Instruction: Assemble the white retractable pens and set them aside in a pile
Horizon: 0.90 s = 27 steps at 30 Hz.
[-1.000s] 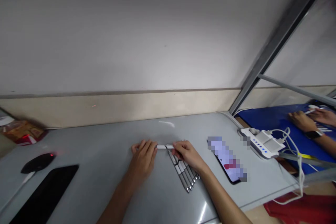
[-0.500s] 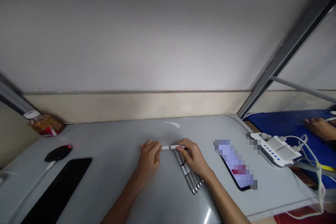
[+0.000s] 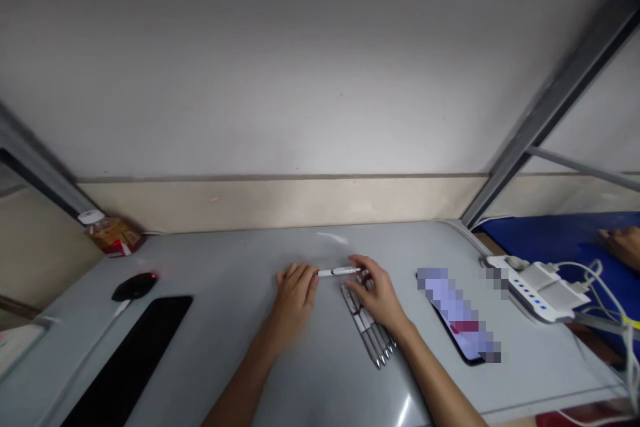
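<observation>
The left end of the pen [image 3: 336,272] is concealed by the left hand [image 3: 295,293]; whether the right hand [image 3: 374,288] contacts its other end cannot be determined. The right hand partly covers the row of pens [image 3: 370,332], preventing a count. Phone [image 3: 457,320] display: obscured by pixelation. Black pad [image 3: 135,353]: cut off at bottom edge. Co-worker's hand [image 3: 624,245]: cut off at right. Bottle [image 3: 113,235] label: illegible.
</observation>
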Each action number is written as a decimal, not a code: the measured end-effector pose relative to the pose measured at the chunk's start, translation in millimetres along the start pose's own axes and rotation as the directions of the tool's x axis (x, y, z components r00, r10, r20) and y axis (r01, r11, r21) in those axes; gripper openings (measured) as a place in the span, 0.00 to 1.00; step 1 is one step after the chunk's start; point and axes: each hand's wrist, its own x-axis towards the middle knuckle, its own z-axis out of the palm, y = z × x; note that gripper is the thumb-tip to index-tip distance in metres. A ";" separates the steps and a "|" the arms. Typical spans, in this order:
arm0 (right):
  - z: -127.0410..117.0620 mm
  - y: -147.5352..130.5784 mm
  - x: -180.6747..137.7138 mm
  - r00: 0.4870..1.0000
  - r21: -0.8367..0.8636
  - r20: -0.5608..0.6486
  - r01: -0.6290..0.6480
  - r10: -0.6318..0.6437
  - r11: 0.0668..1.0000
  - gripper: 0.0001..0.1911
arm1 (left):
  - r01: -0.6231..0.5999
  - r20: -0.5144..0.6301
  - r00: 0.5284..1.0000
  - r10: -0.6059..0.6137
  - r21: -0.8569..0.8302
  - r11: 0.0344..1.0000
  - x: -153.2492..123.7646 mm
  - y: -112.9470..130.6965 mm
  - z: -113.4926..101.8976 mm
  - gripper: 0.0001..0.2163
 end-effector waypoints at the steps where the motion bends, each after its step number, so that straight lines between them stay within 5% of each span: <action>1: 0.1 0.1 -0.3 0.999 -0.002 0.019 -0.031 0.031 1.000 0.17 | -0.002 0.014 1.000 0.002 -0.002 1.000 0.0 0.5 -0.4 0.13; 5: 0.5 -0.7 -1.1 0.992 -0.031 0.095 -0.077 0.079 0.997 0.14 | -0.021 0.045 0.999 0.022 -0.008 1.000 -0.1 2.0 -1.7 0.13; 9: 0.3 -0.5 -0.3 0.999 -0.044 0.038 0.005 -0.003 0.999 0.07 | -0.033 0.061 0.998 0.032 0.013 0.999 0.0 0.6 0.1 0.10; 15: 1.3 2.6 -0.6 0.997 -0.054 0.063 -0.040 0.043 0.998 0.11 | -0.064 0.035 0.997 0.063 0.041 0.997 0.0 -5.9 5.8 0.09; 27: 0.9 1.7 0.1 0.992 -0.109 0.039 0.124 -0.121 0.986 0.07 | -0.077 0.097 0.993 0.070 0.077 0.994 -1.4 -5.5 9.7 0.14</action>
